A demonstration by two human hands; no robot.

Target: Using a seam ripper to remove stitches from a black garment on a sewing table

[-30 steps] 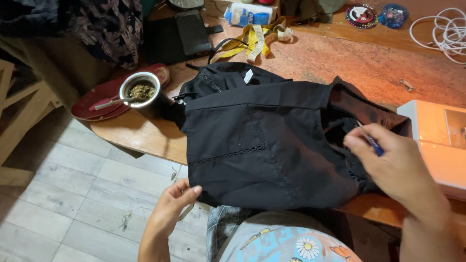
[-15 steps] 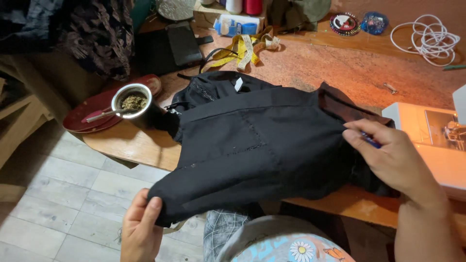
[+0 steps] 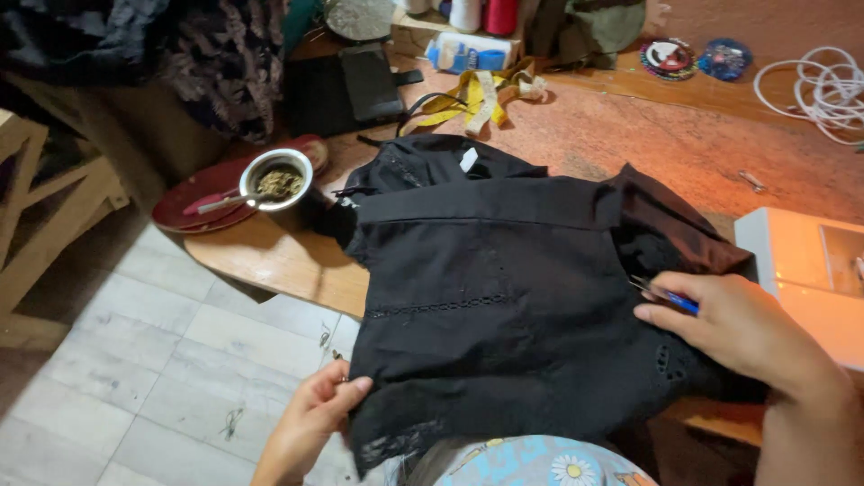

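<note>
A black garment [image 3: 504, 297] with a lace hem lies spread over the front edge of a wooden table [image 3: 270, 256]. My left hand [image 3: 310, 418] grips the garment's lower left corner, below the table edge. My right hand [image 3: 733, 328] rests on the garment's right side and holds a small blue-handled metal tool [image 3: 666, 295] between its fingers, the tip pointing left. A small white label [image 3: 468, 159] shows near the garment's collar.
A metal cup with a spoon [image 3: 274, 178] sits on a red plate [image 3: 193, 202] at the table's left end. A white sewing machine [image 3: 810, 270] stands at right. A yellow measuring tape [image 3: 472, 99], thread spools, a white cord [image 3: 814, 90] and dark cloth lie further back.
My left hand has risen and taken hold of the garment's lower left corner. My right hand has come down onto the fabric's right side with the tool. The view has tilted slightly.
</note>
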